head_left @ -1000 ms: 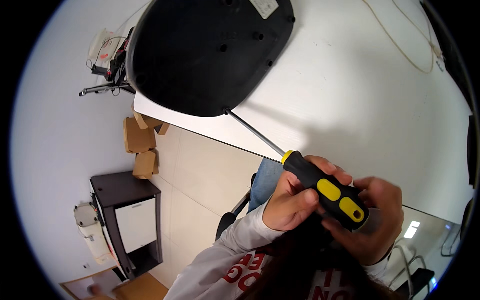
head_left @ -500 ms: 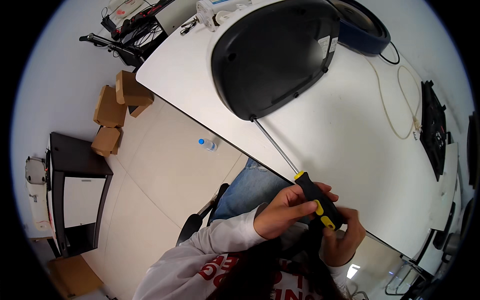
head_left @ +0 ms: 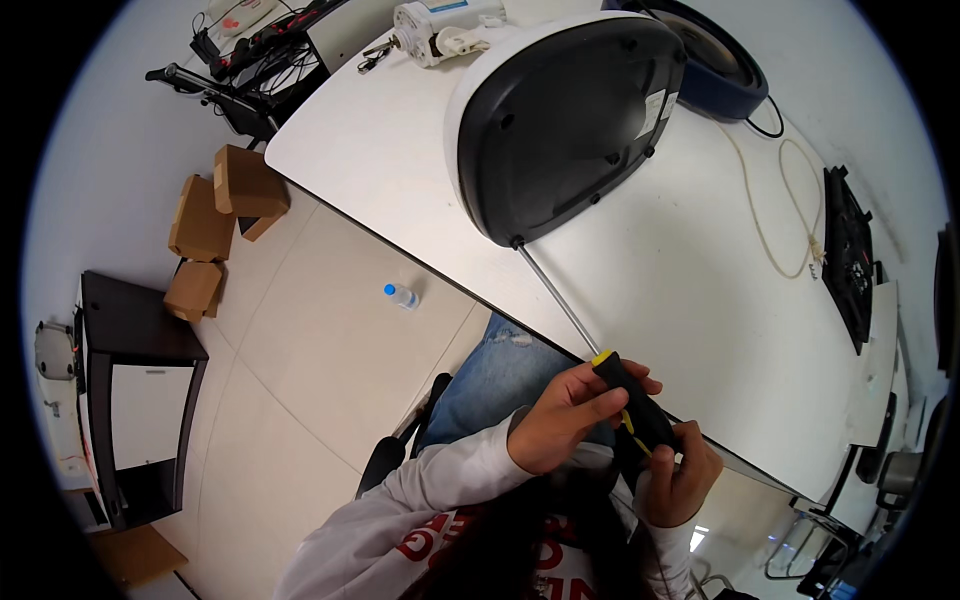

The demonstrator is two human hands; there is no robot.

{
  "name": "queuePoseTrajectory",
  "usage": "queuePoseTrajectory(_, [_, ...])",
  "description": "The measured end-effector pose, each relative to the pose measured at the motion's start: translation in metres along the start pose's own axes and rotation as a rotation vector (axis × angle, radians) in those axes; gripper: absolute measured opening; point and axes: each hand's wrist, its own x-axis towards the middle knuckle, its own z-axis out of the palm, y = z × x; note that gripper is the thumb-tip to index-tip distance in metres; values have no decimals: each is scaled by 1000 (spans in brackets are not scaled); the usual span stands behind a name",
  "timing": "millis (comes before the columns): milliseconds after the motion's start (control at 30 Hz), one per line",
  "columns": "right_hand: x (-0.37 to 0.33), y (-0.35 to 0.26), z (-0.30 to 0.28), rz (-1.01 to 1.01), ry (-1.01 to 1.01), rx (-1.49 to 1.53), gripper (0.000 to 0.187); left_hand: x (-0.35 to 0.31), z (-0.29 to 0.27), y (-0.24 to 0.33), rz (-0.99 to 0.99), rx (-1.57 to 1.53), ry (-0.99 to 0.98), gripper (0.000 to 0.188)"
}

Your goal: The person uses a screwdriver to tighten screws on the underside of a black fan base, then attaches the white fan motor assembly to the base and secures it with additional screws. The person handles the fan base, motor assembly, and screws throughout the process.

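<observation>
A long screwdriver (head_left: 648, 412) with a black and yellow handle slants across the table edge. Its metal shaft reaches up to the near corner of a white appliance's black base (head_left: 560, 150), with the tip at a hole or foot there. My left hand (head_left: 560, 425) is closed round the front of the handle, by the yellow collar. Around the handle's rear end are the curled fingers of my right hand (head_left: 685, 475). The appliance rests tipped, its black underside facing me; several dark round spots dot this base. What the tip engages is too small to make out.
Behind the appliance stand a white motor-like unit (head_left: 430, 32) and a dark blue round-topped device (head_left: 725, 65). A pale cable (head_left: 750, 210) and a black frame-like part (head_left: 848, 260) lie on the white table (head_left: 720, 330). Cardboard boxes (head_left: 200, 220) and a bottle (head_left: 402, 296) are on the floor.
The screwdriver handle has turned in my hands, its yellow inserts rolling toward the lower left. The tip stays at the same corner of the base. The whole view has shifted slightly.
</observation>
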Motion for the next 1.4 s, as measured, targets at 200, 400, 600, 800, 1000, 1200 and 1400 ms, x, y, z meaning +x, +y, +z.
queuePoseTrajectory(200, [10, -24, 15, -211, 418, 169, 45, 0, 0, 2, -32, -56, -18, 41])
queuePoseTrajectory(400, [4, -19, 14, -26, 367, 227, 45, 1, 1, 6, -26, -84, -27, 50])
queuePoseTrajectory(600, [10, -19, 14, -165, 354, 321, 52, -1, -2, 4, -70, -89, -60, 56])
queuePoseTrajectory(800, [12, -25, 11, -281, 365, -10, 62, -3, -3, 1, -100, -169, -18, 51])
queuePoseTrajectory(1000, [16, -22, 22, -117, 502, 89, 41, 1, 5, 9, -40, -73, -56, 49])
queuePoseTrajectory(1200, [19, -45, -3, -25, 286, 228, 43, 1, 1, 8, -71, -97, -27, 41])
queuePoseTrajectory(1400, [15, -17, 3, -262, 434, -27, 44, 3, 2, 11, -68, -138, -65, 45])
